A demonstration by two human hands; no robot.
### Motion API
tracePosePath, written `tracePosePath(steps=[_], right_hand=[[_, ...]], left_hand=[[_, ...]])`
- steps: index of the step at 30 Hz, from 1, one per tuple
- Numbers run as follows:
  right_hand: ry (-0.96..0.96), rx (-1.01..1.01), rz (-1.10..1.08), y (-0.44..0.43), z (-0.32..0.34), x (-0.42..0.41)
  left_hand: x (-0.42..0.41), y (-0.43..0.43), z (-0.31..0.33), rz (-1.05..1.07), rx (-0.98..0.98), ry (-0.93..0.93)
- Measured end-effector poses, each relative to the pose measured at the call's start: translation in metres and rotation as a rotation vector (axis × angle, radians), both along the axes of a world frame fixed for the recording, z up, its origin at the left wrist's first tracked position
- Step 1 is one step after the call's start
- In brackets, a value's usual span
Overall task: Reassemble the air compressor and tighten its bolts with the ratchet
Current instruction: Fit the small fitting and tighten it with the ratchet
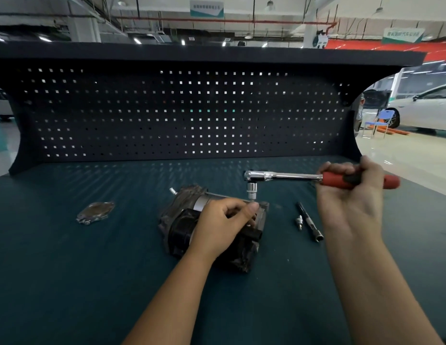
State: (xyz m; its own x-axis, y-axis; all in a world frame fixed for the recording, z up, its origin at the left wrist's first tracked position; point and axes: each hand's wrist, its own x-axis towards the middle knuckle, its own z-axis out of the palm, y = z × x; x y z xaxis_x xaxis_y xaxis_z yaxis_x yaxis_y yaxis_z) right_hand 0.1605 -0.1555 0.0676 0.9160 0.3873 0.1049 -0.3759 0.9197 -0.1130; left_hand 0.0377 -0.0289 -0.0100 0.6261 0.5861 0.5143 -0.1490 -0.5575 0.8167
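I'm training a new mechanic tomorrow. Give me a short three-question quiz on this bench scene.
1. True or false: the right hand grips the ratchet by its red handle.
2. Which lies at the left of the mat? A) cover plate B) hammer C) pliers
3. Fill in: the left hand holds the ______.
Key: 1 true; 2 A; 3 compressor.
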Motion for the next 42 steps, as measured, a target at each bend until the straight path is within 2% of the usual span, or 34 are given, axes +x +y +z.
tracePosePath(steps=[4, 8, 14, 20, 24, 26, 30, 32, 38, 42], right_hand=[[-0.035, -0.046, -0.016, -0.007, -0.004, 0.006], [-0.243, -0.064, -0.082, -0.024, -0.011, 0.019], [-0.738, -0.41, -0.298, -0.02, -0.049, 0.011], [-0.99, -0.591, -0.347, -0.029, -0.094, 0.005], [-1.167, -0.787, -0.364, -0.037, -0.112, 0.002], [-1.184, -0.896, -0.407, -0.037, -0.119, 0.005], [-1.008, -1.131, -0.395, -0.034, -0.124, 0.012], [-0.986, -1.21, -0.381, -0.034, -0.129, 0.018], [-0.744, -1.207, -0.172, -0.039, -0.131, 0.031], [-0.787, -1.253, -0.107, -0.04, -0.129, 0.028]], left_hand=[[-0.003, -0.005, 0.002, 0.001, 0.027, 0.015], [-0.005, -0.008, 0.002, 0.029, 0.092, 0.057], [-0.005, -0.011, 0.004, 0.055, 0.11, 0.093], [-0.003, -0.015, 0.001, 0.202, 0.188, 0.213], [-0.007, -0.027, -0.013, 0.398, 0.268, 0.135], [-0.007, -0.038, -0.022, 0.446, 0.296, 0.138], [-0.004, -0.055, -0.035, 0.586, 0.372, 0.283], [-0.005, -0.058, -0.034, 0.652, 0.389, 0.342], [-0.018, -0.053, -0.029, 0.59, 0.389, 0.353], [-0.036, -0.042, -0.025, 0.473, 0.293, 0.338]])
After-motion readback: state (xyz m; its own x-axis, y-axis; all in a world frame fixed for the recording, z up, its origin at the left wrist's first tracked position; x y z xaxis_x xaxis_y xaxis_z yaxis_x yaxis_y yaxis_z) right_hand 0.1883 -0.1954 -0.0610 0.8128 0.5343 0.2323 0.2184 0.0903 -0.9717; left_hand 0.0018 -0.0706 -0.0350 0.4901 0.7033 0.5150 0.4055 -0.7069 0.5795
